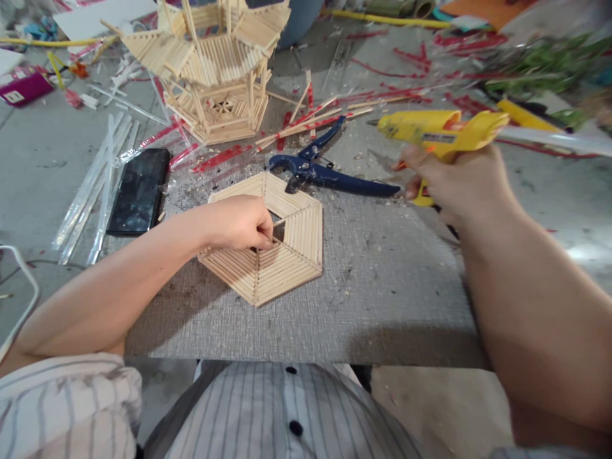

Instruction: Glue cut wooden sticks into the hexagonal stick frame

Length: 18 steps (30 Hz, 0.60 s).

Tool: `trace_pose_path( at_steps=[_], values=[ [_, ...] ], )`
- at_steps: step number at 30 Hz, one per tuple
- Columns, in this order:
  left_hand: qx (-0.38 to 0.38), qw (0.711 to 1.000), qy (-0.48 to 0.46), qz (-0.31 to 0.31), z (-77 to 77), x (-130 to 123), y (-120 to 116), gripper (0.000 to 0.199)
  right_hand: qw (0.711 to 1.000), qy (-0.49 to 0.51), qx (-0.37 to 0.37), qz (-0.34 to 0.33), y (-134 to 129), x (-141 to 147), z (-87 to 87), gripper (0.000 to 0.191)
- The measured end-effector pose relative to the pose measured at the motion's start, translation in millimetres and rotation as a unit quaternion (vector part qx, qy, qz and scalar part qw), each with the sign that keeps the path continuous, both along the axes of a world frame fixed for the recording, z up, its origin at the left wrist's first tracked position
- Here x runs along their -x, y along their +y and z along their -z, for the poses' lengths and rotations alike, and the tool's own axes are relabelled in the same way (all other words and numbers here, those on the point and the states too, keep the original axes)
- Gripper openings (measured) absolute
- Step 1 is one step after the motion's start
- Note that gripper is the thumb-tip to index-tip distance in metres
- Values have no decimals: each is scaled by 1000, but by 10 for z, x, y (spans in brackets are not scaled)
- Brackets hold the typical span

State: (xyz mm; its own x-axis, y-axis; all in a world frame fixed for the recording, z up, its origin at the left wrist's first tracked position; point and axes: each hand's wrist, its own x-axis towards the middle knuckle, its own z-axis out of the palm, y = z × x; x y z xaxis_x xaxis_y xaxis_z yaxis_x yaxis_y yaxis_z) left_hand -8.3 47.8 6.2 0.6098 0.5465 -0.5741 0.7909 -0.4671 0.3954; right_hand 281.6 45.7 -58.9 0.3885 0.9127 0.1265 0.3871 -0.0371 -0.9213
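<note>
A flat hexagonal panel of thin wooden sticks (301,239) lies on the grey board, with a dark opening at its middle. Over that opening my left hand (239,223) comes down, its thumb and fingers pinched together at the inner ends of the sticks. Whatever sits between those fingertips is too small or hidden to make out. On the right, my right hand (471,182) grips a yellow hot glue gun (421,127) above the board, its nozzle pointing left. Between the hands rest blue-handled cutters (325,172), close to the panel's upper right edge.
A tiered wooden-stick structure (224,64) stands at the back left. Clear glue sticks (95,185) and a black phone (138,191) lie left of the panel. Loose wooden sticks (306,121) and red plastic scraps (415,57) are scattered behind. The grey board (306,331) ends near my body.
</note>
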Motion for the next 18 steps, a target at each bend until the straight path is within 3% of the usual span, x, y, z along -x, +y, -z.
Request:
trace_pose_path(
  at_steps=[10, 18],
  values=[
    [-11, 1000, -14, 16, 2, 10, 4, 22, 1000, -8, 2, -2, 7, 5, 0, 17],
    [-12, 1000, -19, 15, 10, 13, 4, 21, 1000, 15, 6, -5, -14, 42, -29, 25]
  ],
)
